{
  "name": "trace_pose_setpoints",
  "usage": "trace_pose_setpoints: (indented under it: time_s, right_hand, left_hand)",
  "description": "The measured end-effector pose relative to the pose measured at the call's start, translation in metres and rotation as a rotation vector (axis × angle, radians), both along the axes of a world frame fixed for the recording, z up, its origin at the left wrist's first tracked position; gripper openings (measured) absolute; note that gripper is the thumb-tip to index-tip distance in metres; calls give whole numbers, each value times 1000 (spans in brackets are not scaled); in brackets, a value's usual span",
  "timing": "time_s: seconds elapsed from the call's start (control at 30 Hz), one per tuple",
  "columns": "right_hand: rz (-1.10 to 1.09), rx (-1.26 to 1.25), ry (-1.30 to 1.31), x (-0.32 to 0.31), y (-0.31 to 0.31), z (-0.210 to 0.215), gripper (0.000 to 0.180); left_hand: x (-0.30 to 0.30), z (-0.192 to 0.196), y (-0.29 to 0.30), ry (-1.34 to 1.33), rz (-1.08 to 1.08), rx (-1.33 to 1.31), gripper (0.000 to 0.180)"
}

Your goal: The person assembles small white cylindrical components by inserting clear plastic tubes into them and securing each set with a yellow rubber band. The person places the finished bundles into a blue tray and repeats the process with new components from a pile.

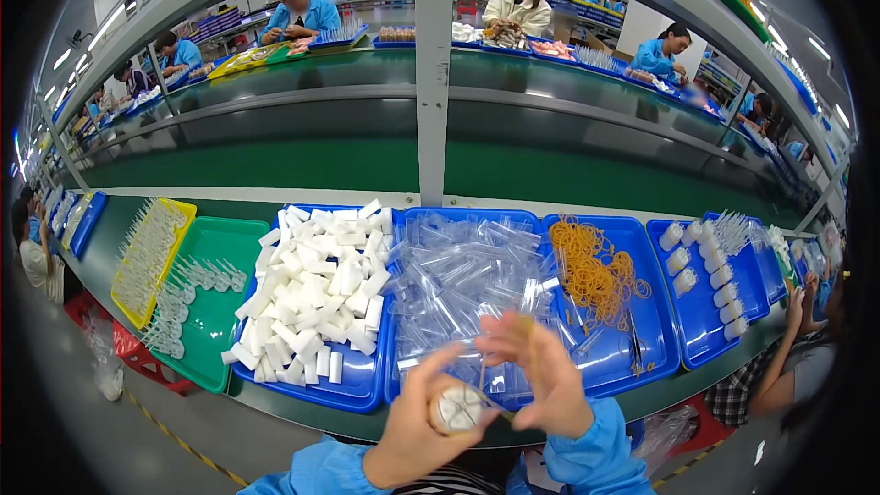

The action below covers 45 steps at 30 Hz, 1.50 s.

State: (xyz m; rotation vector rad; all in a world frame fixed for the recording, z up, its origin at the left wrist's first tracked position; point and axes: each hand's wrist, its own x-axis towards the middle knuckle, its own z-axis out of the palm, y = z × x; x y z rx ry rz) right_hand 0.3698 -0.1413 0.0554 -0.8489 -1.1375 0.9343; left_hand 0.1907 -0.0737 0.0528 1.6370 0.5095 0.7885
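Low in front of me, my left hand (410, 431) is wrapped round a bundle of white cylinders (456, 410), whose round ends face up. A thin rubber band (493, 404) stretches from this bundle to my right hand (553, 385). The right fingers are spread and bent, with the band drawn across them; some blur hides exactly which fingers hold it. Just beyond my hands lies a blue tray of clear plastic sleeves (467, 266). Orange rubber bands (596, 270) lie heaped in the tray to its right, beside metal tweezers (634, 344).
White cylinders (316, 289) fill a blue tray on the left. Further left are a green tray (220, 348) and a yellow tray (191, 211) with clear stemmed parts. Finished-looking white bundles (724, 275) stand at right. A metal post (432, 82) rises ahead; co-workers sit beyond.
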Motion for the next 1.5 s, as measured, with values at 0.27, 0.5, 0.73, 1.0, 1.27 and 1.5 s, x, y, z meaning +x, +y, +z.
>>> trace_pose_setpoints:
  time_s: [0.27, 0.5, 0.73, 1.0, 1.27, 1.5]
  right_hand:
    - [-70, 64, -728, -18, -6, 0, 56]
    - [-190, 195, -920, -15, -6, 12, 61]
    - [-189, -79, -661, -1, -13, 14, 78]
    - [-7, -39, -672, 6, -18, 7, 71]
    - [-24, 2, -748, 11, -13, -3, 72]
    - [20, -59, -682, 8, -18, 2, 71]
  left_hand:
    - [1, -2, 2, 334, 21, 306, 106]
    - [-5, 4, 13, 71, -144, -389, 94]
    - [-19, -18, 16, -105, -214, -134, 95]
    - [-34, -24, 21, 36, -79, 316, 84]
    - [-28, -34, 16, 13, -100, 130, 84]
    - [-31, -38, 17, -108, -176, -26, 83]
